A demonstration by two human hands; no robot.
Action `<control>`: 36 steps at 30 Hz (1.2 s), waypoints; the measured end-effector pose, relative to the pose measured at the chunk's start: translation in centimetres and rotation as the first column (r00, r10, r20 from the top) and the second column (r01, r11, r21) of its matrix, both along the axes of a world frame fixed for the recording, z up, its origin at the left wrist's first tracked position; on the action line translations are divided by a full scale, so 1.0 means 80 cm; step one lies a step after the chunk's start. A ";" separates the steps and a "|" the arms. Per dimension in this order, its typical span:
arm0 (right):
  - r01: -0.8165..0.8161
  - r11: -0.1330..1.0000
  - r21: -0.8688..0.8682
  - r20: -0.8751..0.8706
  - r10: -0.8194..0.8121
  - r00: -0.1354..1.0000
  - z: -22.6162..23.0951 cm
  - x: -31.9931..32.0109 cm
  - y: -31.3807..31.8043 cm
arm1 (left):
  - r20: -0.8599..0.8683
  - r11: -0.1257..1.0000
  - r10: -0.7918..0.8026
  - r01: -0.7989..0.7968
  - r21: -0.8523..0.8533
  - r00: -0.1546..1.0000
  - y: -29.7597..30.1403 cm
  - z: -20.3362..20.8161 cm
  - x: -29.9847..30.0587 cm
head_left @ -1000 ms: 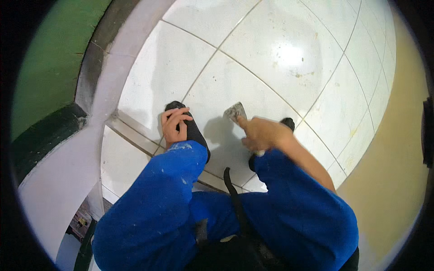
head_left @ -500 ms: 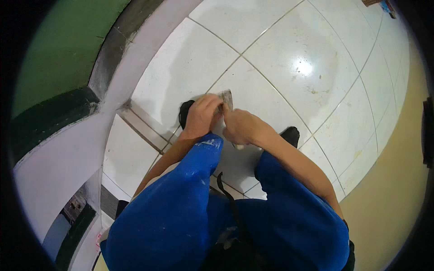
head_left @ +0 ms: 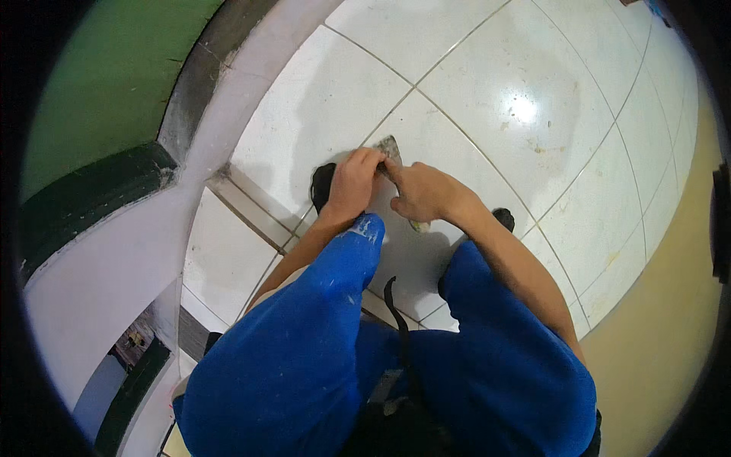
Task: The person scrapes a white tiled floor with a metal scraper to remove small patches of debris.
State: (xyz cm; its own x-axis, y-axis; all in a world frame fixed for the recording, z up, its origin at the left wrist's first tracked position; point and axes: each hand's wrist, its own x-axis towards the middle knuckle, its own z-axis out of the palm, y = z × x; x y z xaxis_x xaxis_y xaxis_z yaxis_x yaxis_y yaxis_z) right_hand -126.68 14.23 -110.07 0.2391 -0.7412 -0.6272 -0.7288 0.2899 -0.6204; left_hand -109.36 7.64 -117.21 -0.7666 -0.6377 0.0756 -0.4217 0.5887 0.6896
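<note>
My right hand (head_left: 426, 190) is closed around the handle of a putty knife (head_left: 389, 148), between my knees and low over the white floor. Its flat grey blade is smeared and points away from me, tilted a little to the left. A pale yellowish handle end (head_left: 419, 226) sticks out below the right hand. My left hand (head_left: 352, 183) is closed, with its fingertips at the blade's left side; the fingers partly hide where they grip it.
White floor tiles (head_left: 487, 107) carry stains and crumbs at the upper right. Dark footwear shows at my left foot (head_left: 323, 186) and right foot (head_left: 503, 219). Left stands a pale ledge (head_left: 99, 274) with dark green trim (head_left: 99, 198). A yellowish surface (head_left: 647, 335) lies right.
The whole view has shifted slightly to the right. Both hands stay together at the putty knife, whose blade now leans more to the left; the right hand's grip has turned a little.
</note>
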 end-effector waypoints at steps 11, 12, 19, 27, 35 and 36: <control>-0.087 0.991 0.102 -0.045 0.092 0.995 0.016 0.022 0.017 | -0.021 0.985 0.016 -0.012 0.172 1.000 0.028 0.006 0.022; -0.090 0.990 0.109 -0.040 0.095 0.995 0.011 0.025 0.020 | -0.016 0.984 0.018 -0.015 0.179 1.000 0.029 0.003 0.023; -0.168 0.977 0.135 0.032 0.165 0.986 0.014 0.018 0.015 | 0.088 0.953 0.016 -0.042 0.300 0.996 0.045 0.011 0.040; -0.032 0.999 0.011 -0.047 0.032 0.998 0.001 0.028 0.009 | 0.081 0.960 0.279 -0.281 0.007 0.957 0.025 -0.009 0.033; -0.007 1.000 0.019 -0.057 0.008 0.998 0.005 0.044 0.010 | -0.014 0.956 0.295 -0.295 0.015 0.955 0.018 -0.011 0.040; 0.011 1.000 0.003 -0.049 -0.011 0.999 0.005 0.049 0.011 | 0.059 0.959 0.274 -0.277 0.055 0.960 0.015 -0.011 0.045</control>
State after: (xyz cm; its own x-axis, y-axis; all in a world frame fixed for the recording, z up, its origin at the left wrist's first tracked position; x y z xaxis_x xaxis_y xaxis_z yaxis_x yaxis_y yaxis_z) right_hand -122.77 15.13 -109.68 0.2001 -0.7416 -0.6403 -0.7551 0.2996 -0.5831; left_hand -105.72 8.84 -118.10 -0.5621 -0.8271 -0.0050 -0.5969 0.4015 0.6946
